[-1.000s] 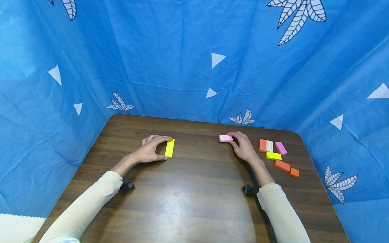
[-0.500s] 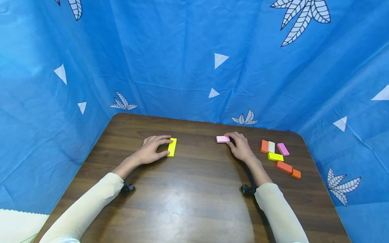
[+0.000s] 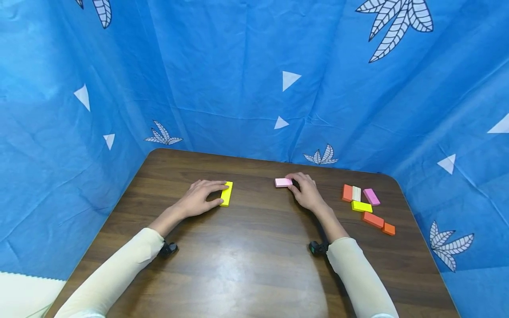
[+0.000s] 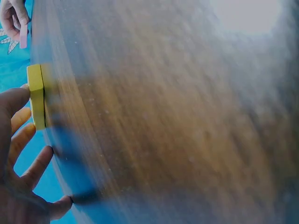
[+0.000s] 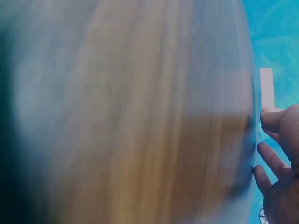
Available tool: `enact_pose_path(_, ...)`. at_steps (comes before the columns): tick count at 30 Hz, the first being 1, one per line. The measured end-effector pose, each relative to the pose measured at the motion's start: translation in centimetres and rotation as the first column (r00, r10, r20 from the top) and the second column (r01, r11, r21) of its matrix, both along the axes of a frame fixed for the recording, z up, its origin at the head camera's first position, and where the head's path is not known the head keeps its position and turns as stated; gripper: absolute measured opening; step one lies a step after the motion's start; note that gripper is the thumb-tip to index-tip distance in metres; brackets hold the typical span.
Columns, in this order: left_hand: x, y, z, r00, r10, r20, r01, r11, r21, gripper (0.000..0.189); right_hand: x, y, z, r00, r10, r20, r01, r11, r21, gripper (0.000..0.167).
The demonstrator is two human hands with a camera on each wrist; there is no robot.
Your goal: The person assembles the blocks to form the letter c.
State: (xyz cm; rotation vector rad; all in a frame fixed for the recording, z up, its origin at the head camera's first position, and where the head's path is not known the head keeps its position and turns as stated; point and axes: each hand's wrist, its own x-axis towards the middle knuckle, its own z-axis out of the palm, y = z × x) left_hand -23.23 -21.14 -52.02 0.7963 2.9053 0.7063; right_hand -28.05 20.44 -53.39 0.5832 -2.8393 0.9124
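On the left of the table, a yellow block (image 3: pixel 226 194) lies flat. My left hand (image 3: pixel 201 198) holds it by its left side, with the thumb near its front end and fingertips at its back end. The left wrist view shows the thumb and two fingers on the yellow block (image 4: pixel 37 97), the others spread against the table. To the right, my right hand (image 3: pixel 308 192) pinches a pale pink block (image 3: pixel 281 183) at its right end. In the right wrist view the pink block (image 5: pixel 266 88) sticks out beyond the thumb and appears slightly off the table.
At the table's right lie several more blocks: a red one (image 3: pixel 347 193) beside a cream one (image 3: pixel 356 194), a yellow one (image 3: pixel 362 206), a pink-purple one (image 3: pixel 371 197), another red one (image 3: pixel 373 219) and a small orange one (image 3: pixel 389 229). A blue curtain (image 3: pixel 222 79) surrounds the table.
My right hand has moved left with the pale pink block, toward the yellow one. My left hand stays at the yellow block. The head view has shifted slightly.
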Motion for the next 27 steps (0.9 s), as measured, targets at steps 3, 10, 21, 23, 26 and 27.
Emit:
enact_pose_path(3, 0.0, 0.0, -0.1, 1.0, 0.002, -0.001, -0.002, 1.0, -0.003, 0.053, 0.0, -0.5, 0.1, 1.0, 0.002, -0.001, -0.002, 1.0, 0.003, 0.033)
enact_pose_path(10, -0.2, -0.2, -0.3, 1.0, 0.003, 0.016, -0.004, 1.0, 0.01, 0.052, -0.1, -1.9, 0.6, 1.0, 0.02, 0.002, -0.02, 1.0, -0.022, 0.033)
enact_pose_path(21, -0.1, -0.2, -0.2, 0.999, -0.002, 0.042, 0.001, 0.999, 0.039, 0.051, -0.9, -3.6, 0.5, 0.999, 0.019, 0.034, -0.019, 1.0, -0.025, 0.032)
enact_pose_path(23, -0.1, -0.2, -0.3, 0.999, 0.003, 0.046, -0.005, 0.999, 0.044, 0.051, -0.9, -3.9, 0.5, 0.999, 0.021, 0.037, -0.021, 1.0, -0.021, 0.032)
enact_pose_path(26, 0.0, -0.2, -0.3, 0.999, 0.004, 0.045, -0.006, 0.998, 0.056, 0.05, -0.9, -4.3, 0.6, 0.999, 0.025, 0.035, -0.025, 0.999, -0.021, 0.032)
enact_pose_path(27, 0.0, -0.2, -0.3, 0.999, 0.004, 0.047, -0.007, 0.998, 0.061, 0.05, -1.0, -4.4, 0.6, 0.999, 0.028, 0.034, -0.027, 0.999, -0.02, 0.032)
